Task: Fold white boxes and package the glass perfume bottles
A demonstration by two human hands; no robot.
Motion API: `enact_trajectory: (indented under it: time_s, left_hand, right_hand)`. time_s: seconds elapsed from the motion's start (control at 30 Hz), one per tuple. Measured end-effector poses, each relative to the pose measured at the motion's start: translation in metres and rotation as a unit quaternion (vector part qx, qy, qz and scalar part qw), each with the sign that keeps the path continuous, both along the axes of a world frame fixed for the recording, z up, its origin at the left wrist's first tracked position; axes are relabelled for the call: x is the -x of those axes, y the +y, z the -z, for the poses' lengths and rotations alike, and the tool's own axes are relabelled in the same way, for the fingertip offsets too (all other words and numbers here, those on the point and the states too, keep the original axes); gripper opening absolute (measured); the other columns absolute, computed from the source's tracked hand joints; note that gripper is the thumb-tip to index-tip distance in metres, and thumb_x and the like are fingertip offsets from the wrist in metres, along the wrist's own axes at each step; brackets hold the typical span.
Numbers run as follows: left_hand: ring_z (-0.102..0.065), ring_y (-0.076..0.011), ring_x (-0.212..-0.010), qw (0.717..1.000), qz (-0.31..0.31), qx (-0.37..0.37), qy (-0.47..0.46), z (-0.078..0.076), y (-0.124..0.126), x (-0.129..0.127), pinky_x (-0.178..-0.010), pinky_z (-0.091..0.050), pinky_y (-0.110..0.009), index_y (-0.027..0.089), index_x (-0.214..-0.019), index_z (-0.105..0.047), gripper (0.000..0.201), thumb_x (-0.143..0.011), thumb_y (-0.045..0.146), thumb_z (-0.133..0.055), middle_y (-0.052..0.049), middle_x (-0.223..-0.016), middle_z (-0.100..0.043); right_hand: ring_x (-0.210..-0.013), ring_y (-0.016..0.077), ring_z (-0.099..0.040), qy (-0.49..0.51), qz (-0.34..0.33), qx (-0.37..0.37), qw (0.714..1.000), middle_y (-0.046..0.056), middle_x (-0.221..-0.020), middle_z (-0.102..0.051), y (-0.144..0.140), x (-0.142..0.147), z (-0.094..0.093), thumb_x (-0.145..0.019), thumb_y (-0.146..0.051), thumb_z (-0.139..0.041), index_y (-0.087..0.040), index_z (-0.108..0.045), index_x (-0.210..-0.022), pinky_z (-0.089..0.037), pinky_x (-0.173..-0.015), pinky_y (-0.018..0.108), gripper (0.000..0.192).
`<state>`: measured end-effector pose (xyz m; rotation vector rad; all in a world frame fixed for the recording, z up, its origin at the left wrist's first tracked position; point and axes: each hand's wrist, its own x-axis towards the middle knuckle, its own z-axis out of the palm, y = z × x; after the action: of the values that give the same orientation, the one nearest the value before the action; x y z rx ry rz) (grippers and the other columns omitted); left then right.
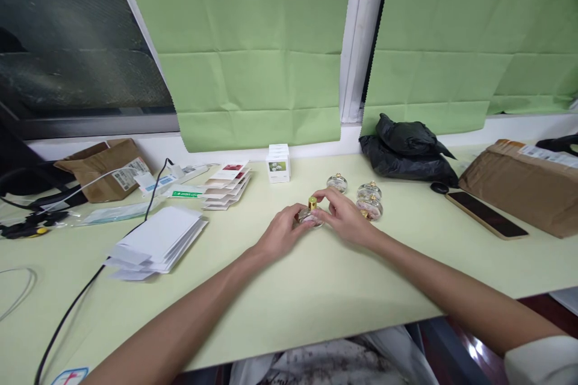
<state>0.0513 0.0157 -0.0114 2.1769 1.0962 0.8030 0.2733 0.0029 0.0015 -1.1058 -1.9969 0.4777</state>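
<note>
A small round glass perfume bottle (309, 216) with a gold neck on top is between my hands at the middle of the table. My left hand (280, 230) grips the bottle from its left side. My right hand (344, 216) has thumb and forefinger closed around the gold top and upper right side of the same bottle. Just beyond my right hand stands another round glass bottle (336, 183). To the right of that hand, several similar glass bottles (370, 198) are grouped, one partly hidden by the hand.
Small white boxes (279, 163) stand by the wall. Flattened printed cartons (227, 183) and stacked white cartons (158, 237) lie left, near a black cable (85, 289) and brown paper bag (106, 168). Black plastic bags (406, 153), a phone (485, 214) and a brown parcel (519, 183) lie right.
</note>
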Motion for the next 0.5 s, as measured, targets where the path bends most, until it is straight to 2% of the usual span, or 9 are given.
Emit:
enact_trajectory:
  time_s: [0.2, 0.3, 0.4, 0.5]
  left_hand:
    - [-0.057, -0.0189, -0.073, 1.000, -0.019, 0.008, 0.015, -0.002, -0.002, 0.001, -0.065, -0.043, -0.031, 0.021, -0.104, -0.067, 0.034, -0.099, 0.054, -0.061, -0.001, -0.086, -0.067]
    - [-0.056, -0.0185, -0.074, 1.000, -0.019, -0.004, 0.021, 0.000, -0.001, 0.001, -0.065, -0.041, -0.030, 0.021, -0.102, -0.066, 0.032, -0.100, 0.052, -0.060, -0.002, -0.086, -0.066]
    - [-0.057, -0.0182, -0.076, 0.999, -0.024, -0.008, 0.023, 0.003, 0.000, 0.001, -0.067, -0.041, -0.030, 0.021, -0.104, -0.066, 0.030, -0.100, 0.050, -0.061, -0.002, -0.091, -0.067]
    - [-0.059, -0.0188, -0.078, 0.999, -0.039, -0.006, 0.018, 0.004, 0.002, 0.001, -0.070, -0.043, -0.030, 0.022, -0.110, -0.067, 0.030, -0.100, 0.050, -0.061, -0.003, -0.095, -0.070]
  right_hand:
    - [-0.074, 0.0173, -0.055, 0.001, -0.018, -0.035, 0.999, 0.002, -0.101, -0.068, 0.009, 0.006, -0.007, -0.105, -0.037, -0.058, -0.025, -0.064, -0.109, -0.044, -0.074, 0.032, 0.015]
    - [-0.076, 0.0181, -0.056, 0.050, 0.006, -0.073, 0.996, 0.004, -0.104, -0.067, 0.008, 0.004, -0.020, -0.106, -0.036, -0.055, -0.025, -0.064, -0.113, -0.046, -0.074, 0.033, 0.016]
    - [-0.077, 0.0178, -0.055, 0.126, 0.058, -0.119, 0.983, 0.006, -0.111, -0.067, 0.004, -0.004, -0.035, -0.106, -0.039, -0.056, -0.025, -0.063, -0.117, -0.047, -0.071, 0.032, 0.019]
    - [-0.075, 0.0170, -0.057, 0.091, 0.045, -0.093, 0.990, 0.006, -0.111, -0.069, -0.003, -0.015, -0.035, -0.105, -0.038, -0.058, -0.026, -0.064, -0.120, -0.047, -0.067, 0.031, 0.020]
